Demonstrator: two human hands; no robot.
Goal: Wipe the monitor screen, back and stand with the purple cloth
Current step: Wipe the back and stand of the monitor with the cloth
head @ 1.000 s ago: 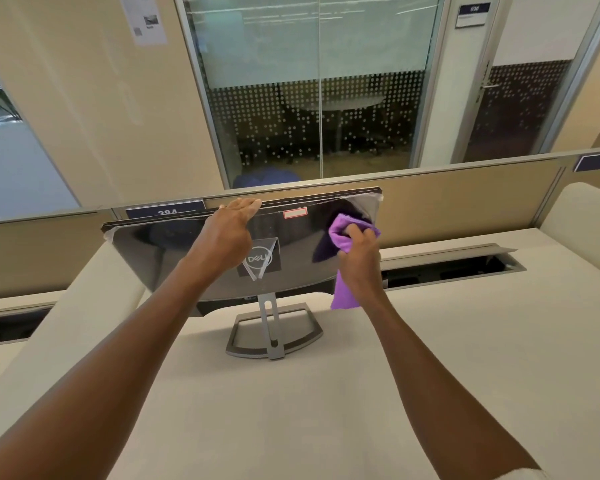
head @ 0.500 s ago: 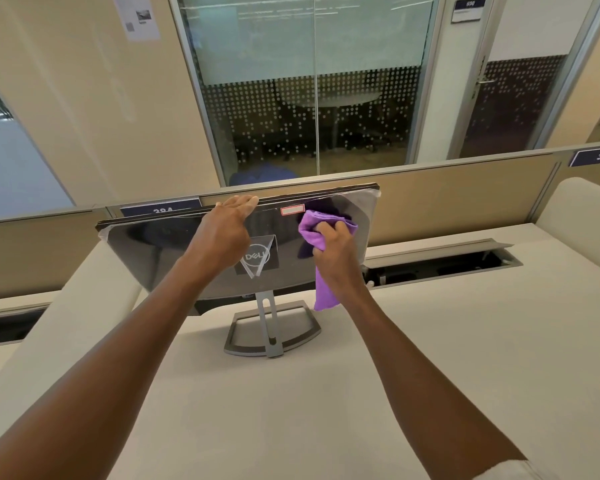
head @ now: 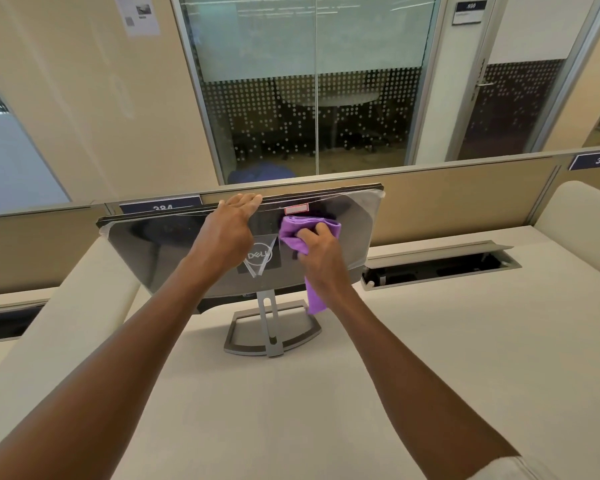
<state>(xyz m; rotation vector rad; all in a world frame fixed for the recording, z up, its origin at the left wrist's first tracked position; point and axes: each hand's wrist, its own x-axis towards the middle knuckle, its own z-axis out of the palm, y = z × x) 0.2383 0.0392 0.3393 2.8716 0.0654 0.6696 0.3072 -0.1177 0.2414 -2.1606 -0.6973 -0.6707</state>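
Hands work on the glossy black back of a flat monitor (head: pixel 174 251) standing on a pale desk (head: pixel 430 358). Left hand (head: pixel 227 233) rests on its top edge, fingers together and hooked over. Right hand (head: pixel 321 252), just right of the monitor's logo, grips a bunched purple cloth (head: pixel 300 228) in curled fingers against the back.

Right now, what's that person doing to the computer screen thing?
A person is cleaning a monitor that stands on a desk with its back facing them. The left hand rests on the top edge to steady it. The right hand grips a purple cloth and presses it against the back panel, just right of the logo, with a tail of cloth hanging down. The stand below isn't being touched.
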